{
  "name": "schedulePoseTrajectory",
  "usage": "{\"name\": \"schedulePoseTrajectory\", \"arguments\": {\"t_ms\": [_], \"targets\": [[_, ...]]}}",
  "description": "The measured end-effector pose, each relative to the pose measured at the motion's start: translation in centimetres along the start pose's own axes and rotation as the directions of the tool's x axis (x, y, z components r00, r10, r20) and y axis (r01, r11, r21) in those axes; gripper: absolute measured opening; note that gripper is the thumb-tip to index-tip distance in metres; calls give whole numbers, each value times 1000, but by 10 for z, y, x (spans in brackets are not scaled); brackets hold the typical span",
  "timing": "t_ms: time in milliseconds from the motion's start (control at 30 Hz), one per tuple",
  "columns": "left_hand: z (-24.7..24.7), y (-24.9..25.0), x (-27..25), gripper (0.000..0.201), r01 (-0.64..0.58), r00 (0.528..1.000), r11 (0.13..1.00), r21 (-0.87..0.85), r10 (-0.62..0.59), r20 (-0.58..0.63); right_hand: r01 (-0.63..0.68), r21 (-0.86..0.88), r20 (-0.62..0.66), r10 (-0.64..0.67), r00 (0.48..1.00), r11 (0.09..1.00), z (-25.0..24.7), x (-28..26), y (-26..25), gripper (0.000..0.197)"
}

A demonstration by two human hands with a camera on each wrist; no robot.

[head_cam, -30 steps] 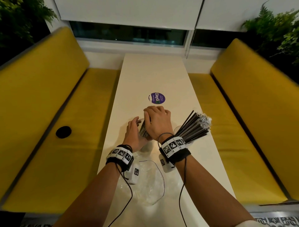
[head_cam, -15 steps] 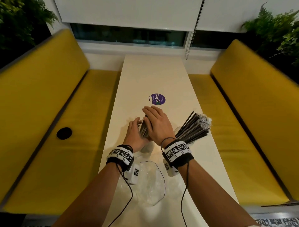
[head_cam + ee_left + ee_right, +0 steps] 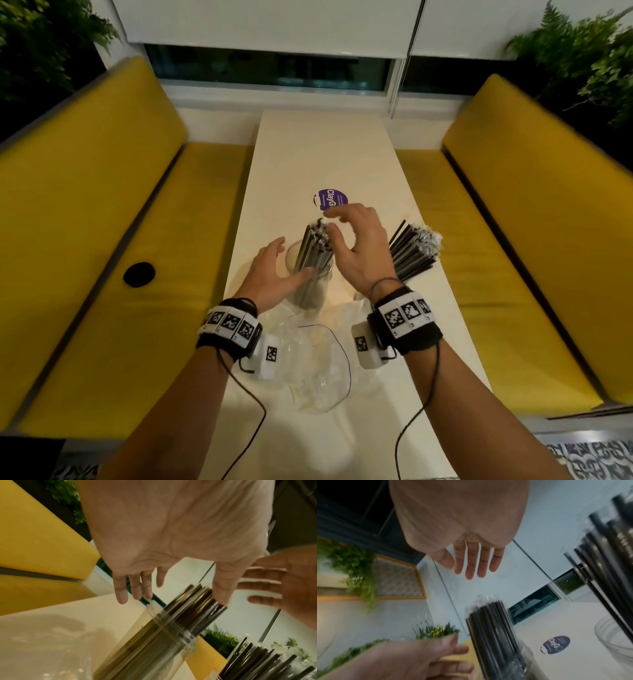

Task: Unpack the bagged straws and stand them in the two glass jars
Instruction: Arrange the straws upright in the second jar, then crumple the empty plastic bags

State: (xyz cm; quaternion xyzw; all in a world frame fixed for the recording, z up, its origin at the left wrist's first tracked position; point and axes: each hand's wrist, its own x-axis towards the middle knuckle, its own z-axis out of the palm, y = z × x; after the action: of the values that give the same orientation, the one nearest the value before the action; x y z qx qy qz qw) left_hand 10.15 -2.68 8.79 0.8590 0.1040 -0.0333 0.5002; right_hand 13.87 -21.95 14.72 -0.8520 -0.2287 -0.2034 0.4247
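A glass jar (image 3: 310, 270) stands on the white table (image 3: 322, 154) and holds a bundle of black straws (image 3: 313, 245) that lean right. My left hand (image 3: 274, 270) is spread beside the jar's left side, thumb near its rim, fingers straight. My right hand (image 3: 352, 246) hovers open just right of the straw tops, holding nothing. A second bundle of black straws (image 3: 412, 251) fans out of a second jar, mostly hidden behind my right wrist. In the left wrist view the jar (image 3: 164, 642) and straws (image 3: 193, 601) sit below my open left hand (image 3: 171, 593).
An empty clear plastic bag (image 3: 315, 363) lies crumpled on the table near me. A purple round sticker (image 3: 327, 200) marks the table beyond the jar. Yellow benches (image 3: 102, 240) flank both sides, with a black disc (image 3: 138, 274) on the left seat.
Both hands have let go of the straw bundle and spread apart. The straws now stand free in the left jar.
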Motion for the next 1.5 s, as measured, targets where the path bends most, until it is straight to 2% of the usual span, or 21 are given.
{"name": "schedulePoseTrajectory", "arguments": {"t_ms": [100,167,233,300,333,367,467,600,667,733,767,800,867,1000,1100,1200,1300,1367,1400,1433,1500], "targets": [[-8,-19,-28,37,-65,988,989,132,82,-133,-129,82,119,119,986,988,-25,-24,-8,11],[-4,-40,-48,20,-36,976,963,268,91,-196,-164,-17,260,163,952,986,-32,-52,0,11],[7,-64,-67,33,15,981,933,359,56,-186,-158,-247,441,256,860,956,-27,-87,13,28],[23,-82,-81,54,89,993,920,381,-52,-106,-147,-467,587,430,686,872,-11,-119,28,49],[32,-90,-87,61,129,991,918,374,-110,-72,-165,-510,618,493,612,844,0,-134,35,56],[40,-97,-92,67,164,986,918,362,-157,-47,-210,-505,631,524,572,837,11,-149,42,60],[63,-108,-101,74,200,979,910,364,-196,-48,-390,-396,582,556,593,831,42,-179,59,59],[87,-96,-104,70,198,980,920,338,-197,-37,-633,-252,467,665,583,732,63,-185,68,49],[97,-87,-104,74,187,980,937,294,-198,10,-784,-48,472,706,528,619,66,-182,66,33],[107,-79,-106,85,172,982,966,196,-184,46,-916,260,563,722,401,306,66,-179,58,30],[110,-74,-109,85,178,981,978,112,-185,54,-922,357,623,698,355,151,66,-180,56,36],[112,-69,-112,80,183,981,983,13,-184,64,-912,403,666,659,350,77,64,-181,53,42],[115,-56,-120,70,207,976,962,-180,-189,112,-901,418,658,647,387,114,56,-182,46,47],[113,-42,-127,82,278,954,881,-382,-209,213,-882,397,604,650,461,256,43,-187,47,27],[111,-39,-131,78,243,970,887,-392,-214,117,-822,299,647,531,548,484,29,-180,46,13],[109,-36,-140,58,148,989,918,-367,-149,27,-613,110,675,395,624,782,9,-164,39,19],[102,-27,-147,61,131,990,928,-350,-142,-7,-329,-31,451,307,838,944,-7,-159,28,27],[93,-23,-149,58,124,990,935,-332,-140,-23,-173,-167,319,219,922,971,-13,-158,23,43],[89,-21,-151,56,120,991,934,-336,-131,-9,-147,-184,344,204,917,972,-16,-155,22,51],[85,-21,-152,52,107,994,931,-350,-110,13,-177,-126,428,214,878,976,-19,-152,19,53],[77,-20,-154,37,94,995,921,-378,-74,66,-301,100,595,185,782,948,-23,-147,9,40]]}}
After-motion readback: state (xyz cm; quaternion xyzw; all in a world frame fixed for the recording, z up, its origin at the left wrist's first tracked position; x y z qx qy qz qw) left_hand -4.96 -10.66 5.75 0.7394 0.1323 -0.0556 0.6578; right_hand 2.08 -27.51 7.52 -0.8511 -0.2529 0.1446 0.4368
